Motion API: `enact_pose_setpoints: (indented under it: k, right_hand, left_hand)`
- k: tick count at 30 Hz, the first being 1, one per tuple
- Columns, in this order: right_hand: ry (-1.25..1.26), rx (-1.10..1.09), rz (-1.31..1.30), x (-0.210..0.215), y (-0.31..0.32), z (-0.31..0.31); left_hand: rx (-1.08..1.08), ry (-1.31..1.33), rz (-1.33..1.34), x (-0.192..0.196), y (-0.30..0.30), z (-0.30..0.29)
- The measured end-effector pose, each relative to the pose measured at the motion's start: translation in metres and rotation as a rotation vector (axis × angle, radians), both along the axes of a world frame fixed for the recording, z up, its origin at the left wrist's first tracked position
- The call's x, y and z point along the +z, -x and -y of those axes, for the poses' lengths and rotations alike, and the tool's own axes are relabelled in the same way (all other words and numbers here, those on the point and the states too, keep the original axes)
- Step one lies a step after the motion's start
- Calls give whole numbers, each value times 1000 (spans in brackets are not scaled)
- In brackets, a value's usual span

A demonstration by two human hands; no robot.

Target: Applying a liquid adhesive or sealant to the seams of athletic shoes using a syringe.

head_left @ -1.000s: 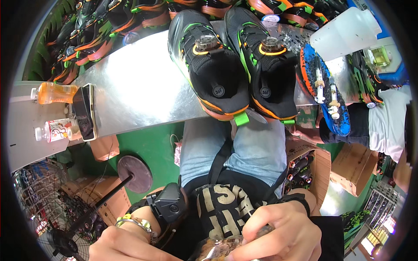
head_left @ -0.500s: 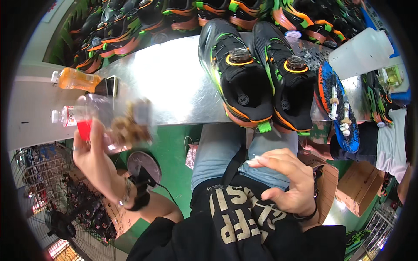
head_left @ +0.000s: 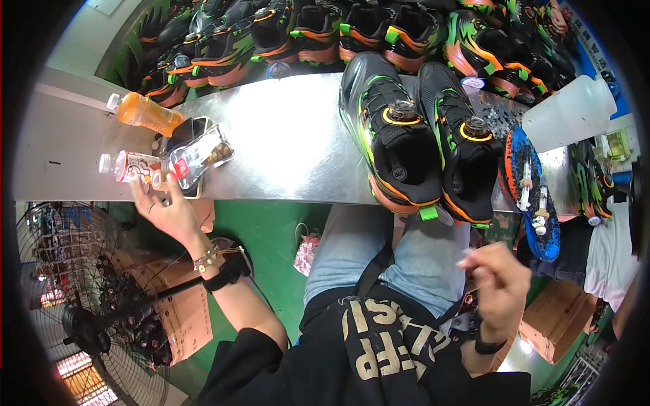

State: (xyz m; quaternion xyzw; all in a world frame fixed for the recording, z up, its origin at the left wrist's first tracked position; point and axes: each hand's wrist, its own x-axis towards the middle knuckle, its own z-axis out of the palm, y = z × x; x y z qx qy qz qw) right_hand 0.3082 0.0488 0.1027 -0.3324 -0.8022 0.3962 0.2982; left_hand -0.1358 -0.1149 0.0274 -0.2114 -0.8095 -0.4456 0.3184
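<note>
My left hand (head_left: 166, 210) is at the left end of the metal bench, fingers stretched out and apart. Just beyond its fingertips lies a clear plastic pouch (head_left: 203, 157) with a red label and brown contents, over a dark phone-like slab (head_left: 185, 133). A clear bottle with a patterned label (head_left: 139, 166) lies beside the fingers. Over my right thigh hovers my right hand (head_left: 500, 281), loosely bent and slightly blurred, with no held object visible. Beyond it, a pair of black, green and orange sneakers, the left shoe (head_left: 393, 135) and the right shoe (head_left: 462, 142), stands with heels toward me.
An orange drink bottle (head_left: 145, 114) lies at the far left. More sneakers (head_left: 315, 34) line the back. At right are a white plastic jug (head_left: 569, 114) and a blue-black insole (head_left: 542, 233) carrying syringe-like tubes. A fan (head_left: 84, 325) stands lower left; cartons (head_left: 558, 318) sit lower right.
The pouch has gone from my left hand onto the bench, and that hand's fingers have opened. My right hand has shifted rightward, its fingers more bent. The whole view has shifted slightly.
</note>
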Motion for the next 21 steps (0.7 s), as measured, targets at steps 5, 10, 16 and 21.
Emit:
enact_pose_setpoints:
  k: [5, 10, 16, 21]
  right_hand:
    - [-56, -536, 126, -1, -57, -30]
    - [-252, -676, 272, -16, -97, -60]
    - [-348, -495, 544, -22, -107, -69]
    - [-454, -465, 706, -29, -109, -81]
  left_hand:
    - [-171, 71, -92, 16, -63, -18]
    - [-702, 472, -124, -23, -136, -53]
    - [-456, 440, -439, -86, -155, -85]
    - [-441, 410, -481, -99, -156, -87]
